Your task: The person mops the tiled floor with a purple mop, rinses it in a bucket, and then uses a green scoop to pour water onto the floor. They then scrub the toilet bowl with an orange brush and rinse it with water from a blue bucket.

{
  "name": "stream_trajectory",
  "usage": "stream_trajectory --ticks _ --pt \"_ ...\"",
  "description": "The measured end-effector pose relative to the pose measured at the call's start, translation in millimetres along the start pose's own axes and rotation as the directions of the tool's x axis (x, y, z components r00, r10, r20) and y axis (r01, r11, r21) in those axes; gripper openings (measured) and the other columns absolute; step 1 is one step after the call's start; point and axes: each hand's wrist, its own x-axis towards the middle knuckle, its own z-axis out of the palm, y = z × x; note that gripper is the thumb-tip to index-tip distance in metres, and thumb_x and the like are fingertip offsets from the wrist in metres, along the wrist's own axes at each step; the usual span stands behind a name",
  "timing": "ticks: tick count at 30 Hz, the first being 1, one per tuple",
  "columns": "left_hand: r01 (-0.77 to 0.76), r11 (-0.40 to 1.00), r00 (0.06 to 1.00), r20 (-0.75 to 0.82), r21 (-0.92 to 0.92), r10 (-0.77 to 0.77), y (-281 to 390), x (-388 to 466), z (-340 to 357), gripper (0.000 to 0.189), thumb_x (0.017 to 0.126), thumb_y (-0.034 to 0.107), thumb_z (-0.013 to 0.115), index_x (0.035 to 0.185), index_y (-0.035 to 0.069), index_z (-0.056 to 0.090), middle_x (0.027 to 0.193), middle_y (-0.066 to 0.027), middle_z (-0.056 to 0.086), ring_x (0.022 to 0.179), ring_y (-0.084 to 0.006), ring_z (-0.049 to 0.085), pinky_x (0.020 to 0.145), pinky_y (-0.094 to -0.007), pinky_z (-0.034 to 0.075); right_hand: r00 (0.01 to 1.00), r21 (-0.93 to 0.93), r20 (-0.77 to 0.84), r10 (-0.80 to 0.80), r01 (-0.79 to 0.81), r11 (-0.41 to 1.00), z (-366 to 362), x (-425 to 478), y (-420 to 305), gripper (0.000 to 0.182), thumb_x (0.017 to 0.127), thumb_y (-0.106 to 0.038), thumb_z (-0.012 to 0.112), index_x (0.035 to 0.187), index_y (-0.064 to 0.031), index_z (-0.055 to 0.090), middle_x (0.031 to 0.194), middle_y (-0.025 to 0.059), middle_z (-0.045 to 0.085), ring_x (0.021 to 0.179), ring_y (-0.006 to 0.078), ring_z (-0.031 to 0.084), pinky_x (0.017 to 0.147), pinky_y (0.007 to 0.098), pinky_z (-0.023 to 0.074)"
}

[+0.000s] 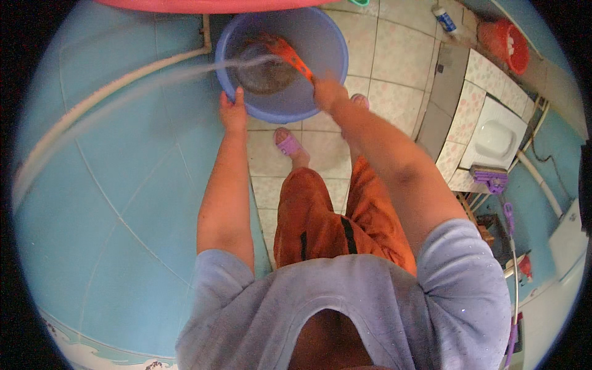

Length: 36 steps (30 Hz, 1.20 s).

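Observation:
My left hand (234,111) grips the near left rim of a round blue plastic basin (319,51), its thumb over the edge. My right hand (330,94) is closed around the handle end of an orange tool (292,56) with holes in it, perhaps a brush. The tool reaches down into the basin, where its far end is blurred. At the basin's bottom lies a dark, round patch (266,76); whether it is water or dirt I cannot tell. A pale, blurred streak, like a jet of water (171,74), crosses from the left over the basin's rim.
A pipe (125,88) runs along the blue tiled wall at left. A red edge (217,5) overhangs the basin's far side. To the right are a squat toilet (496,138), a purple mop head (491,178), a red bucket (519,53) and a white bottle (445,21).

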Motion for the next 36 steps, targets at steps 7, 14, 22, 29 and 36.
stream_trajectory --ticks 7,14,22,29,36 --pt "-0.062 0.994 0.998 -0.018 -0.088 0.060 11.2 -28.0 16.6 0.038 0.085 0.027 0.061 0.111 0.001 0.049 0.093 -0.0067 0.060 0.079 -0.0151 0.055 0.072 -0.0279 0.043 0.906 -0.008 0.409 -0.109 0.123 0.992 -50.2 -34.3 -80.0 0.030 0.073 -0.018 0.054 0.099 -0.0047 0.060 0.088 0.0206 0.062 0.090 0.0329 0.060 0.074 0.0447 0.0480" --pt "0.005 0.999 1.000 -0.011 0.032 -0.005 3.5 -16.0 12.0 0.044 0.082 0.028 0.063 0.112 -0.001 0.048 0.095 -0.0102 0.061 0.083 -0.0179 0.057 0.075 -0.0301 0.044 0.979 -0.223 0.203 -0.005 0.051 0.973 -7.3 -20.7 9.4 0.039 0.075 -0.015 0.051 0.113 -0.0122 0.055 0.093 0.0180 0.062 0.090 0.0321 0.060 0.073 0.0443 0.0486" --pt "-0.042 0.999 0.996 -0.074 0.025 0.043 -18.5 -17.3 26.0 0.045 0.082 0.027 0.062 0.114 0.000 0.046 0.096 -0.0103 0.061 0.085 -0.0191 0.058 0.079 -0.0299 0.044 0.924 -0.604 0.238 -0.300 0.382 0.699 -212.3 -50.8 -18.9 0.020 0.072 -0.012 0.057 0.091 -0.0135 0.064 0.087 0.0097 0.064 0.084 0.0268 0.063 0.066 0.0399 0.0516" --pt "-0.103 0.995 0.993 -0.063 0.013 0.104 -22.7 -15.4 33.9 0.043 0.083 0.029 0.062 0.114 0.005 0.045 0.097 -0.0066 0.058 0.080 -0.0165 0.055 0.064 -0.0299 0.046 0.934 -0.382 0.349 -0.073 0.213 0.899 -133.7 -111.5 18.6 0.044 0.079 -0.016 0.053 0.123 -0.0185 0.047 0.082 0.0132 0.063 0.075 0.0306 0.063 0.066 0.0400 0.0510" --pt "-0.022 0.995 1.000 0.005 -0.099 0.023 -0.2 -28.9 38.8 0.042 0.083 0.026 0.062 0.113 0.001 0.046 0.101 -0.0094 0.059 0.088 -0.0184 0.056 0.077 -0.0306 0.044 0.957 -0.523 0.091 -0.275 0.281 0.805 -169.2 -21.1 9.3 0.025 0.082 -0.030 0.053 0.097 -0.0114 0.061 0.077 0.0144 0.064 0.073 0.0296 0.064 0.060 0.0396 0.0517"
